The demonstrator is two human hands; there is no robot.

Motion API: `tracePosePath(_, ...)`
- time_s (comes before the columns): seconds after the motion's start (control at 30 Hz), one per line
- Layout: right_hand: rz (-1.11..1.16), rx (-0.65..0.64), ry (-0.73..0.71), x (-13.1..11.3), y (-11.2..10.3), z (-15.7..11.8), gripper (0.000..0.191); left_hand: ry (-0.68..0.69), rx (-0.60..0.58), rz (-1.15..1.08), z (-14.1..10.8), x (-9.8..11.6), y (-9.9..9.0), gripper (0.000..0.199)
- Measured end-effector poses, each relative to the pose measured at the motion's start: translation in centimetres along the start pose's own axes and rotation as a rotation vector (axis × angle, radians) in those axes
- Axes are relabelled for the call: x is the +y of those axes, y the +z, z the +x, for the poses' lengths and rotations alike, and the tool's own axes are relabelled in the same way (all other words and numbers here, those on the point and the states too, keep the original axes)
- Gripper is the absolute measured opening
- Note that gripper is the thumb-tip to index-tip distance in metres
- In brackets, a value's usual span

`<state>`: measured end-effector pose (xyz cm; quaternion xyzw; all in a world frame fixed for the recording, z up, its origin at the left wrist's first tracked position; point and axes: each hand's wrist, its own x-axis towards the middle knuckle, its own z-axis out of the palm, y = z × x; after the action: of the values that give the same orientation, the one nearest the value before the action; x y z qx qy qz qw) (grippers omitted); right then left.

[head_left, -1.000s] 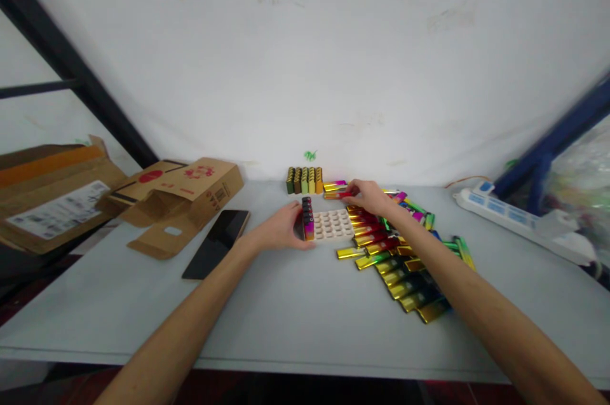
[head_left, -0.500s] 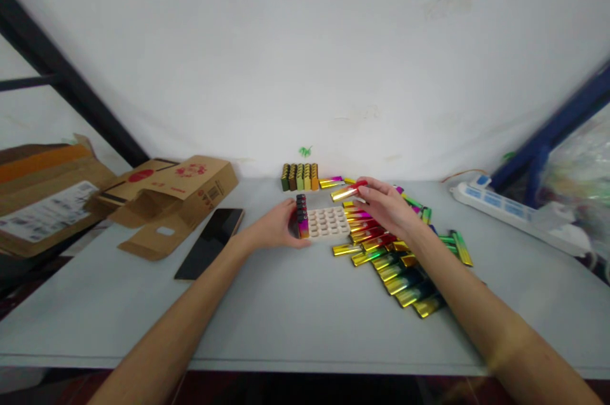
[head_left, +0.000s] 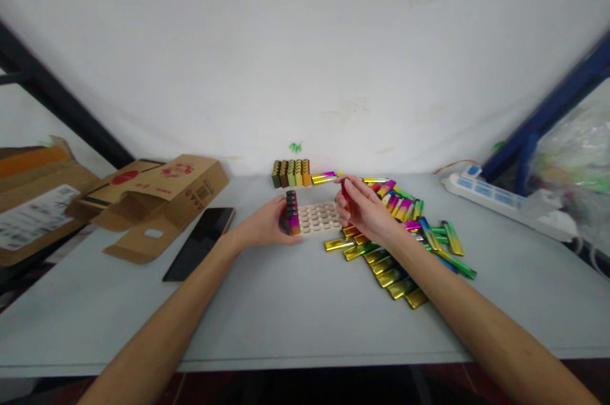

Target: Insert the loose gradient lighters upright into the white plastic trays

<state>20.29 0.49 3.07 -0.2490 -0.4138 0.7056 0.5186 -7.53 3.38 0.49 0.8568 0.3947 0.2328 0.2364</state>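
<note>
My left hand (head_left: 271, 224) is curved round the left end of a pale tray with rows of holes (head_left: 318, 217), thumb at its front corner. A column of pink-orange lighters with black tops (head_left: 292, 213) stands upright in the tray's left end, against that hand. Over the tray's right end, my right hand (head_left: 363, 209) pinches a red lighter (head_left: 345, 191), now upright and mostly covered by the fingers. Beside and under the right forearm lie many shiny lighters (head_left: 388, 276) in gold, green, pink and blue.
A block of upright lighters (head_left: 291, 173) stands near the wall. On the left are a phone (head_left: 200, 243), an open carton (head_left: 171, 185) and a brown package (head_left: 35, 208). A white power strip (head_left: 508, 205) lies at the right.
My right hand has moved left towards the tray and turned the red lighter from lying flat to upright. The whole view has shifted slightly. My left hand keeps its place at the tray.
</note>
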Motion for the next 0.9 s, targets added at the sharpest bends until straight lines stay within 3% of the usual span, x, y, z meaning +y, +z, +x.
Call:
tracePosePath(0.3, -0.089, 0.032, 0.131, 0.9, 0.1, 0.5, 0.051, 0.012, 0.001, 0.009, 0.0, 0.0, -0.1, 0.083)
tracePosePath(0.5, -0.13, 0.1, 0.175, 0.9, 0.7, 0.3, 0.037, 0.009, 0.009, -0.007, 0.0, 0.1, 0.0, 0.083)
tracePosePath(0.77, -0.161, 0.135, 0.168, 0.7, 1.3, 0.0, 0.031, 0.017, 0.007, 0.017, 0.1, -0.1, 0.0, 0.084)
tracePosePath(0.9, -0.141, 0.092, 0.136, 0.9, 0.9, 0.1, 0.04, 0.015, 0.001, 0.007, 0.1, -0.1, 0.0, 0.081)
